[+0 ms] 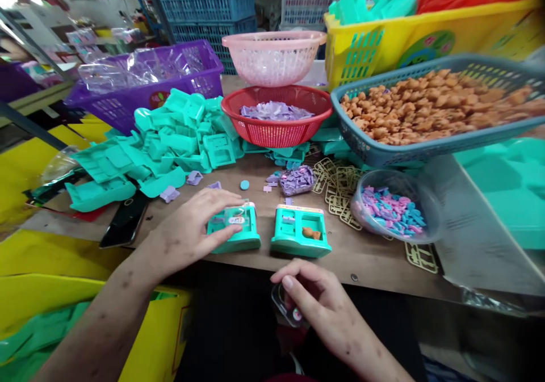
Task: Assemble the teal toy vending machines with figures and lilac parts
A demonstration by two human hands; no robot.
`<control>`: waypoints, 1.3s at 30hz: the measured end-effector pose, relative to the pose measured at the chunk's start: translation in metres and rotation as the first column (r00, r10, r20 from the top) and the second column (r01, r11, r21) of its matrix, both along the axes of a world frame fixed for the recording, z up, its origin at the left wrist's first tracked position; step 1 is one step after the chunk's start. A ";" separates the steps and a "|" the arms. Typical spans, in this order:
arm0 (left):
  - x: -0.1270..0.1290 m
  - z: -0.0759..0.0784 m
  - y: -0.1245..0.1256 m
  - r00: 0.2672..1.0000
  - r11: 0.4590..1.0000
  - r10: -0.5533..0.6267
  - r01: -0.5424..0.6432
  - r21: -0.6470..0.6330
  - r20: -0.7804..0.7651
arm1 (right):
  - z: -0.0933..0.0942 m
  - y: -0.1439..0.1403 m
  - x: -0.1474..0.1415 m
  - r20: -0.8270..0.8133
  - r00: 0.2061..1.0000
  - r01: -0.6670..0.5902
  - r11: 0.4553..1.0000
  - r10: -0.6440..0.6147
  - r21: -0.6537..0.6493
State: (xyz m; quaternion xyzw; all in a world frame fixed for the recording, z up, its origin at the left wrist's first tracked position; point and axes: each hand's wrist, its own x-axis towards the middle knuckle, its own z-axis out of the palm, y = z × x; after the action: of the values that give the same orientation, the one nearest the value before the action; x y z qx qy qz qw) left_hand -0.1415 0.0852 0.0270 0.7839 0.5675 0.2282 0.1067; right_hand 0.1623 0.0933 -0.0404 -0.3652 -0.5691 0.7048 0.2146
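My left hand (198, 220) reaches over the left teal toy housing (235, 244) near the table's front edge. Between its thumb and fingers is a clear plastic cover (237, 212) with a small sticker, at the housing's open face. Beside it lies a second teal housing (300, 247), with an orange-brown figure (311, 233) in its right compartment. My right hand (313, 297), just off the table edge, is closed on another clear plastic cover (281, 304) with a small round sticker. The curled fingers hide part of that cover.
Teal parts (183, 138) are heaped at the back left, by a purple basket (208, 64). A red basket (276, 132), a grey-blue basket (395, 152) of brown figures and a clear bowl (361, 220) of small parts stand behind and right. A phone (124, 221) lies left.
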 end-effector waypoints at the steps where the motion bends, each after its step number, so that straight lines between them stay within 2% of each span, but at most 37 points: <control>1: -0.002 -0.005 0.004 1.000 0.999 -0.013 0.013 -0.043 0.003 | -0.004 -0.001 0.003 0.014 1.000 -0.006 1.000 0.006 -0.011; 4: -0.004 -0.016 0.010 0.999 0.994 -0.042 0.040 -0.099 -0.010 | -0.012 -0.004 0.009 0.033 0.999 -0.008 0.999 0.009 -0.035; 8: -0.002 -0.016 0.011 0.998 0.995 -0.057 0.055 -0.084 -0.027 | -0.014 -0.003 0.010 0.038 0.999 0.007 0.999 -0.005 -0.052; 10: -0.002 -0.014 0.011 0.997 0.994 -0.069 0.067 -0.090 -0.021 | -0.013 -0.001 0.008 0.056 0.998 -0.003 1.000 0.003 -0.006; 14: -0.006 -0.011 0.010 0.996 0.987 -0.084 0.081 -0.138 -0.017 | -0.010 0.002 0.003 0.097 0.995 -0.046 0.984 0.030 0.172; 16: -0.007 -0.012 0.010 0.996 0.985 -0.091 0.087 -0.149 -0.022 | -0.011 0.002 0.003 0.112 0.993 -0.057 0.976 0.034 0.210; 23: -0.004 -0.016 0.009 0.993 0.988 -0.111 0.107 -0.107 -0.033 | -0.014 -0.001 0.008 0.148 0.989 -0.048 0.982 0.021 0.183; 29: -0.002 -0.013 0.009 0.976 0.980 -0.180 0.167 -0.105 -0.120 | -0.011 0.000 0.007 0.138 0.990 -0.051 0.973 0.019 0.227; 33: 0.001 -0.014 0.008 0.941 0.971 -0.238 0.237 -0.034 -0.241 | -0.012 -0.002 0.007 0.137 0.990 -0.057 0.973 0.027 0.225; 39: -0.003 -0.019 0.013 0.799 0.909 -0.331 0.413 0.059 -0.502 | -0.014 -0.001 0.010 0.156 0.988 -0.057 0.975 0.024 0.213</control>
State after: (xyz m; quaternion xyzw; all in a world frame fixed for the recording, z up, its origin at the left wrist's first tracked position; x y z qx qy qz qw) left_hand -0.1445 0.0977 0.0083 0.9179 0.3894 0.0471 -0.0601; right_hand 0.1721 0.0924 -0.0543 -0.3805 -0.6645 0.6130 0.1946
